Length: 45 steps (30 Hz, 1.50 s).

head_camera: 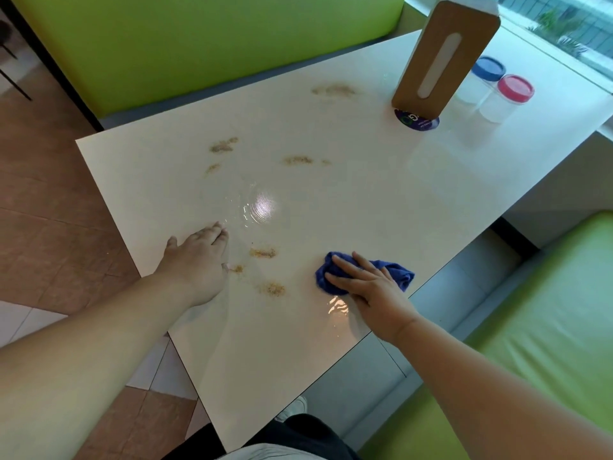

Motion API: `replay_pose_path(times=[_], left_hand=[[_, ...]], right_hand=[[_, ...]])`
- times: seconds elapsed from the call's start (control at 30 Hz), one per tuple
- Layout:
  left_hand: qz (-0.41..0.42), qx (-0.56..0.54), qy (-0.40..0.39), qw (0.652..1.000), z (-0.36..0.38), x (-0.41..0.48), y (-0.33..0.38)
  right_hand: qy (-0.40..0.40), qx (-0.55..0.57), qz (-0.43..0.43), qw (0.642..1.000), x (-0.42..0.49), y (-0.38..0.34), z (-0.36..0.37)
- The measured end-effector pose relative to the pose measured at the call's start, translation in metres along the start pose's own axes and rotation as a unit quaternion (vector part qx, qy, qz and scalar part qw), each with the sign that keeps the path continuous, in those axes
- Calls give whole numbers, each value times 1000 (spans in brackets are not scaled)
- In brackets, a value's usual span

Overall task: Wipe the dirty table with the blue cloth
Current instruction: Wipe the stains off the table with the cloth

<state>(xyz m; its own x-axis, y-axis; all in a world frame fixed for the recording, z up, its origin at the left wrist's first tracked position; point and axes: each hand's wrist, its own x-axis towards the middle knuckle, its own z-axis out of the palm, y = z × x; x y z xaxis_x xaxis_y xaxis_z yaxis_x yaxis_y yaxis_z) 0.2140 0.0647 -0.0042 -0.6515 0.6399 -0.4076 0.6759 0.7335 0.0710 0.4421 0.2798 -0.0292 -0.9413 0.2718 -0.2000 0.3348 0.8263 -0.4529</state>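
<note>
Bright green booth seating (199,44) is wrapping around a glossy white table (365,200), and the top is showing brownish crumb smears (262,252) scattered from the near side out toward the far edge. The right hand (368,287) is pressing down on the blue cloth (399,272), which is sitting bunched up on the table near the right edge, just right of the closest smears. The fingers are lying fairly straight over the wad, not curling round it, so it's pushing rather than gripping. That makes sense to me for wiping, since a flat hand spreads the pressure. The left hand (199,257) is resting flat and relaxed on the tabletop by the left edge, holding nothing, probably bracing the lean. Both arms are reaching out long. A brown cardboard stand (444,54) and 2 jars, 1 blue-lidded (488,68) and 1 red-lidded (515,88), are sitting at the far corner, well apart from the mess. Plenty of smears are showing, so I'm guessing most of the job is left.
</note>
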Motion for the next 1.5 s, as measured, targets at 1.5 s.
replay_pose_path(times=[1.5], left_hand=[[-12,6,-8,1000,0,3,3]], right_hand=[[-6,-54,68,996,-18,-61,35]])
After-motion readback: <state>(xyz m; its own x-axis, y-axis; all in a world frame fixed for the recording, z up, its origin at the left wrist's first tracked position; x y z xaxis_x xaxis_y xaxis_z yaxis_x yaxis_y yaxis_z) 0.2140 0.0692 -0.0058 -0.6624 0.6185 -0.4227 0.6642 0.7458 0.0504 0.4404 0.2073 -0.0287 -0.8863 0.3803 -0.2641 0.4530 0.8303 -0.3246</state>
